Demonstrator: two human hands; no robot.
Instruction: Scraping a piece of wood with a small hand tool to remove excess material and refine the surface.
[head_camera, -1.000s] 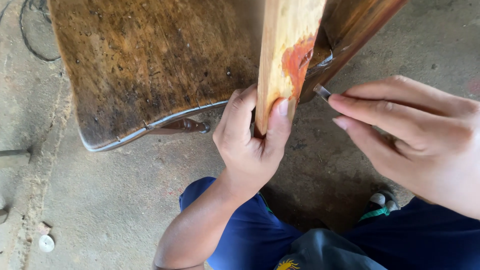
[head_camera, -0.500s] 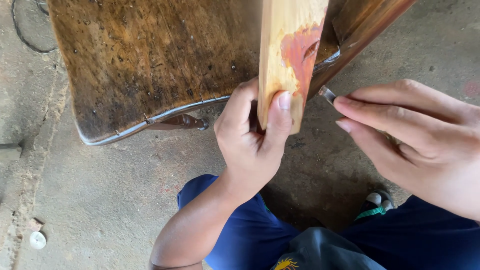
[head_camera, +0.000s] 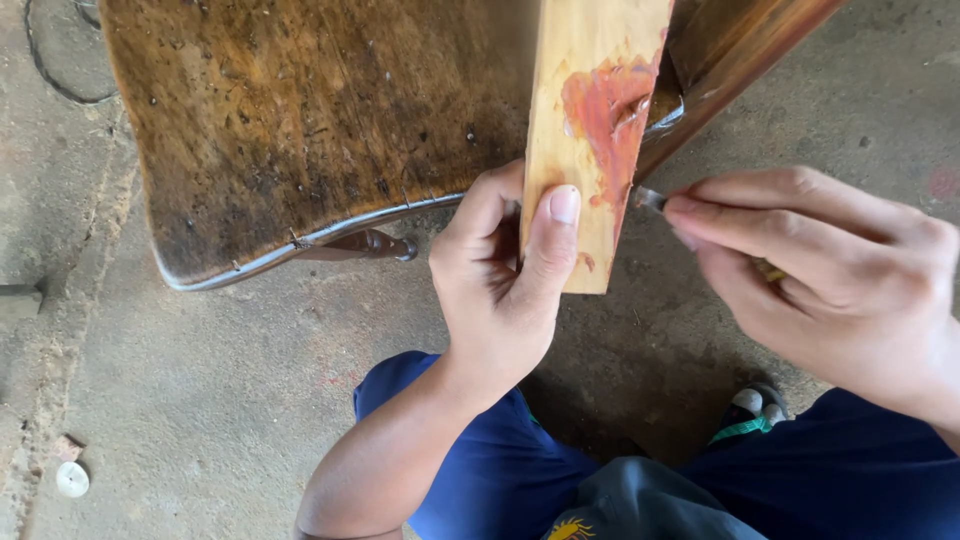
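A pale wooden board (head_camera: 590, 130), smeared with reddish filler, stands on edge against the front rim of a dark, worn wooden seat (head_camera: 300, 120). The left hand (head_camera: 505, 290) clasps its lower end, thumb flat on the face and fingers wrapped behind, apparently to steady it. The right hand (head_camera: 830, 280) pinches a small metal blade (head_camera: 648, 197) between closed fingers, its tip touching the board's right edge beside the filler. Below lie the concrete floor (head_camera: 200, 400) and blue trousers (head_camera: 500, 480).

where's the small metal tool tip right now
In the head view, the metal tool tip sits right of centre, pinched by the right hand, touching the wooden plank.
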